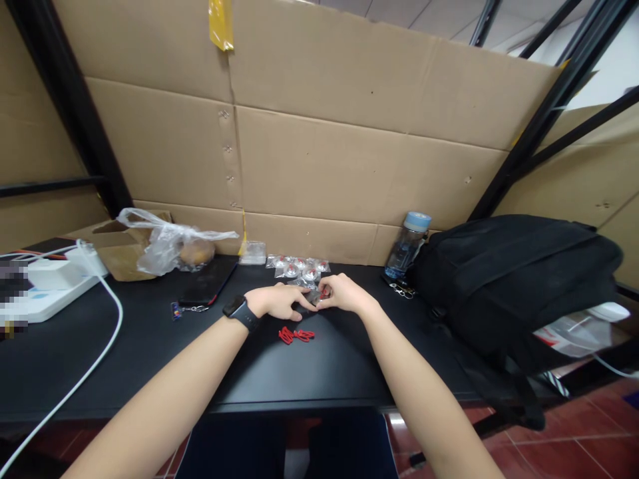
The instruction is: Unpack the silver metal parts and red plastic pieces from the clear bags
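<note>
My left hand [279, 301], with a black watch [240, 311] on its wrist, reaches to a small clear plastic bag [309, 307] on the table. Its index finger and thumb are at the bag's edge. Opposite it, my right hand [342, 294] pinches a bit of red cord [325, 291] at the bag; the fingers hide part of it. Nearer to me lies a looped red cord bundle [295, 335]. Just beyond my hands are several clear packets [299, 266], with round silvery and red pieces inside.
Behind the black table [319, 379] stands a cardboard wall [319, 153]. On the left are a power strip [47, 293], a phone [207, 283], a keychain [187, 309] and a plastic bag with food [182, 249]. A bottle [405, 246] and a black backpack [514, 279] are right.
</note>
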### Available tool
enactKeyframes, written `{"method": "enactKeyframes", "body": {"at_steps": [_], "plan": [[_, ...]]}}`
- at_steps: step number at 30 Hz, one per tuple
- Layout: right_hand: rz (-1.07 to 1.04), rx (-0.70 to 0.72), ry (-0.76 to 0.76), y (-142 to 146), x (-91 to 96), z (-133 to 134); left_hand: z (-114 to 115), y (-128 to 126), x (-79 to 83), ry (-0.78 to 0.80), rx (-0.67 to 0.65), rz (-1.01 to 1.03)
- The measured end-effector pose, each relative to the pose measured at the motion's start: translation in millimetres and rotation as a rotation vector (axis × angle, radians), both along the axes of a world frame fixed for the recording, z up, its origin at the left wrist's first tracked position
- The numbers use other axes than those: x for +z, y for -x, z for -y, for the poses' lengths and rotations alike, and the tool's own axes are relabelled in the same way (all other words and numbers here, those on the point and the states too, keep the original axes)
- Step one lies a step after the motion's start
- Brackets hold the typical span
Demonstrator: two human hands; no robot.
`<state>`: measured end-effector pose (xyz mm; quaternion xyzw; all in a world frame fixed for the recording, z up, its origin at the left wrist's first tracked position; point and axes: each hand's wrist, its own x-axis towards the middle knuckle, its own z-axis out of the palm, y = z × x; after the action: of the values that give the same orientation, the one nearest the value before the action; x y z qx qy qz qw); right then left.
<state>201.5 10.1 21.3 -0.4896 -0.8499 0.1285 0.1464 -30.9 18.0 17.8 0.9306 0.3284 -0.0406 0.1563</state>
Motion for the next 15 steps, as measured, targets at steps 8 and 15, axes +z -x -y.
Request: {"method": "enactKeyframes", "body": {"at_steps": [8, 15], "plan": [[-0.098, 0.119, 0.1, -6.2, -0.7, -4.0, -4.6, 1.0, -4.8, -0.002, -0.02, 0.002], [-0.087, 0.113, -0.051, 1.3, -9.7, -8.4, -2.7, -0.2, -2.7, 0.006, -0.036, 0.002]]}}
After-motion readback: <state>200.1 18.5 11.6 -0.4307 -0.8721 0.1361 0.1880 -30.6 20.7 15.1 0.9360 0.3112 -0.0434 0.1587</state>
